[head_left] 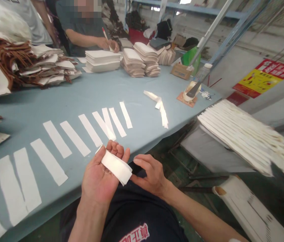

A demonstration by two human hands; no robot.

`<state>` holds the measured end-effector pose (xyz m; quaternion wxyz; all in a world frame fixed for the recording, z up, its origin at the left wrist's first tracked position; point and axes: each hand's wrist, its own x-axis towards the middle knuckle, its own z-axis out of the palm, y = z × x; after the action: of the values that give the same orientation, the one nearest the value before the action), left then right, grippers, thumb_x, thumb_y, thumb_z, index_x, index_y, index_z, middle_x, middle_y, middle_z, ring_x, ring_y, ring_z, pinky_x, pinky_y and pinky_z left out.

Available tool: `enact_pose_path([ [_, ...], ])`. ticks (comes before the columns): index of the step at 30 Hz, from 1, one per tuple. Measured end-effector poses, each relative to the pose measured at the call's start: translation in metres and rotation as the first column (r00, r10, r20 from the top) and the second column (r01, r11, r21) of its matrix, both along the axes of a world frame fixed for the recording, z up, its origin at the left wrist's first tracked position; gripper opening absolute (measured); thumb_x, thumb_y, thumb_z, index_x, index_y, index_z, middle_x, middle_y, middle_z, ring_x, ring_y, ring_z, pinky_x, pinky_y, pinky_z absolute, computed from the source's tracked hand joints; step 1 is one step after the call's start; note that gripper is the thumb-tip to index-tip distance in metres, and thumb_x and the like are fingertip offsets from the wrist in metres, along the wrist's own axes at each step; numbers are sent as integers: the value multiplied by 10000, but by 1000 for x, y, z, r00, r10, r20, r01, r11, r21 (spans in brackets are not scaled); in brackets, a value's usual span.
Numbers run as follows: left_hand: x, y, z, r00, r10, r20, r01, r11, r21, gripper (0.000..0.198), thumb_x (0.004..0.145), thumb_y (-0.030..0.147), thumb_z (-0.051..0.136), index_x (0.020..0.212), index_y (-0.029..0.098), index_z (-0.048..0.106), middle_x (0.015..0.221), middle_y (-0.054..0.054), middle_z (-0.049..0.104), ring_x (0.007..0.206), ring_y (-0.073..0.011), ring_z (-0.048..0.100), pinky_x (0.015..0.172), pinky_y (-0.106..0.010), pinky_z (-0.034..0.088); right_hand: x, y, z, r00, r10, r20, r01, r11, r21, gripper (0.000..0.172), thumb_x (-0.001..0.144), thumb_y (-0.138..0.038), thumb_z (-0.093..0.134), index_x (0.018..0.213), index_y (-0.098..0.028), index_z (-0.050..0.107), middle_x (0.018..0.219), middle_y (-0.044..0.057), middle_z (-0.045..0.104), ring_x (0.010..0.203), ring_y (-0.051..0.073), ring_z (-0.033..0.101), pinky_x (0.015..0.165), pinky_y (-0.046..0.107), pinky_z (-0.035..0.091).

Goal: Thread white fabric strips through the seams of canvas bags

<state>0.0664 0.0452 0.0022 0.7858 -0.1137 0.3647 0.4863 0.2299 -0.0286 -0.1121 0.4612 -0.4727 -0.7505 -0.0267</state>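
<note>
In my left hand [98,183], palm up, lies a small stack of white strips [115,166], with the thumb pressing on its far end. My right hand [150,174] is at the near end of this stack, its thumb and forefinger apart, the thumb close to the strips' edge. Whether the thumb touches them I cannot tell. Beyond my hands, several separate white strips [75,138] lie slanted in a row on the blue-green table [142,144]. Farther right rests a loose bunch of narrow white strips [160,107].
Brown-and-white layered pieces [13,64] are heaped at the left. Across the table a person [81,37] holds a pen near white stacks [102,61]. A pot with a dark blade [191,91] stands at the right edge. Long white strips [247,134] cover a stand beside the table.
</note>
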Motion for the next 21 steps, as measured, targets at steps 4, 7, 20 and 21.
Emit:
enact_pose_path([
  [4,5,-5,-1,1000,-14,4,14,1000,27,363,1155,204,363,983,133,675,801,-12,699,653,-146,739,771,-402,705,-1,-10,15,999,16,29,-18,995,93,441,990,-338,782,1380,-297,579,998,48,794,810,208,759,745,331,639],
  [7,7,-8,-4,999,-33,4,33,998,46,373,1157,204,350,986,123,672,795,-10,685,648,-146,739,776,-411,709,1,-12,24,998,31,61,-38,992,121,281,1017,-255,709,1282,-289,624,934,23,776,728,173,714,685,294,590],
  [20,19,-13,-13,985,-129,-115,141,985,99,392,1133,188,370,891,124,672,795,-25,657,669,-152,699,759,-408,715,12,-16,45,976,184,-113,-188,982,-24,136,1023,-143,665,1109,-236,716,912,34,784,795,152,762,718,251,613],
  [21,19,-13,-14,982,-136,-132,150,983,103,393,1130,193,380,886,123,680,798,-32,665,664,-155,692,747,-407,716,13,-16,49,977,185,-105,-190,981,-43,115,1027,-148,667,1085,-234,714,905,33,783,790,151,761,714,251,612],
])
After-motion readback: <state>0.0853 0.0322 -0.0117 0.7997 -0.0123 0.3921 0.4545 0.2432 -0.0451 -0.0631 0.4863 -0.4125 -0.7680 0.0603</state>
